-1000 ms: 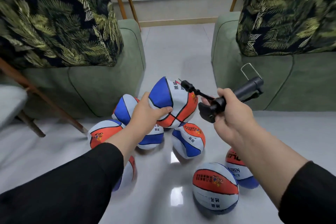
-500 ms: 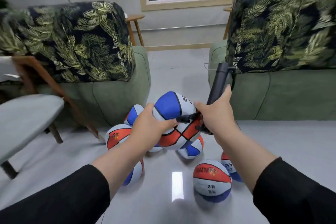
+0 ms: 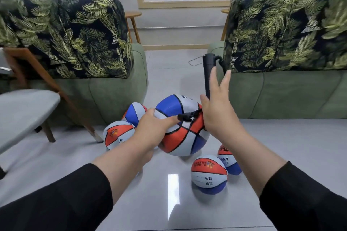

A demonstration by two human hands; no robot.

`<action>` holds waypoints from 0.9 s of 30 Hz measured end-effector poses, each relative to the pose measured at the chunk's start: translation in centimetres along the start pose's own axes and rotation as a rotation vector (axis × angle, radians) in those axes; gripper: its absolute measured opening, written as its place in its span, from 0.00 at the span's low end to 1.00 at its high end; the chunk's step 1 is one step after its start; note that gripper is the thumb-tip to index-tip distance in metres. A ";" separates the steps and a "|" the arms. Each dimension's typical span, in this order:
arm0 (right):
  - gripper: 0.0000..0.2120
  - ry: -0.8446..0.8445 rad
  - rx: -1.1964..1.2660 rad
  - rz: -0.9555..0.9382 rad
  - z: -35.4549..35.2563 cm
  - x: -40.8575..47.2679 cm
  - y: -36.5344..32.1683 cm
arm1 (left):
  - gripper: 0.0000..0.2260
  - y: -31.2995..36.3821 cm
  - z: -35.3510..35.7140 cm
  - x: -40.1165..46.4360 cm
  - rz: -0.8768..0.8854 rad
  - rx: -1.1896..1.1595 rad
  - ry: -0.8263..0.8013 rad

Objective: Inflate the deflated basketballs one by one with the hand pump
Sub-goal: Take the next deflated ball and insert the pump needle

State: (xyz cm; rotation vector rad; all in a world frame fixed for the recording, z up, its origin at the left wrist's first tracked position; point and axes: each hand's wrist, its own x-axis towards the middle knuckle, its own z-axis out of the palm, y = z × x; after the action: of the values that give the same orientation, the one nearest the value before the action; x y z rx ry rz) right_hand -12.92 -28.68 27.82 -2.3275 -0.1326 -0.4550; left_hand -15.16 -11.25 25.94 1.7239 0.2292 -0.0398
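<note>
A soft red, white and blue basketball (image 3: 183, 137) is held above the floor by my left hand (image 3: 153, 129), whose fingers curl round its left side while the thumb reaches a black pump end piece (image 3: 187, 117) lying on the ball. The black hand pump (image 3: 208, 73) rises nearly upright from the ball's right side, with a thin hose looping off its top. My right hand (image 3: 216, 110) is beside the barrel with straight, spread fingers. The barrel's lower part is hidden behind that hand.
Several other basketballs lie on the glossy grey floor, among them one (image 3: 118, 134) left of my hand and one (image 3: 209, 173) in front. Green sofas with leaf-print cushions stand left (image 3: 112, 90) and right (image 3: 281, 93). A wooden chair (image 3: 24, 103) is at the left.
My right hand has let go its curled grip on the pump and its fingers now stand straight. The pump barrel has swung more upright. The view has tilted upward.
</note>
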 end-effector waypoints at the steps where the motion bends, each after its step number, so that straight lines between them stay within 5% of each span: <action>1: 0.33 -0.022 -0.023 -0.025 -0.1 -0.1 0.2 | 0.17 0.0 -0.2 -0.1 -0.011 -0.018 0.007; 4: 0.22 -0.111 0.008 -0.053 0.3 -0.3 0.3 | 0.17 0.0 -0.7 0.0 -0.062 -0.066 0.007; 11: 0.16 -0.422 0.110 -0.021 0.3 0.0 1.7 | 0.17 -0.3 -1.0 1.5 -0.103 -0.108 0.004; 24: 0.06 0.042 0.416 0.046 1.5 2.0 4.0 | 0.12 -1.5 0.6 4.3 -0.012 -0.139 0.008; 27: 0.05 0.021 0.439 0.118 0.6 3.1 4.6 | 0.12 -1.5 0.3 5.2 0.009 -0.188 0.062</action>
State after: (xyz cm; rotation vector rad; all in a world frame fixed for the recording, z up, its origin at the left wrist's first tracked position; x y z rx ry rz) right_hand -8.83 -31.69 25.46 -1.8874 -0.0755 -0.3509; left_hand -10.35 -10.64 23.59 1.5399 0.2622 0.0408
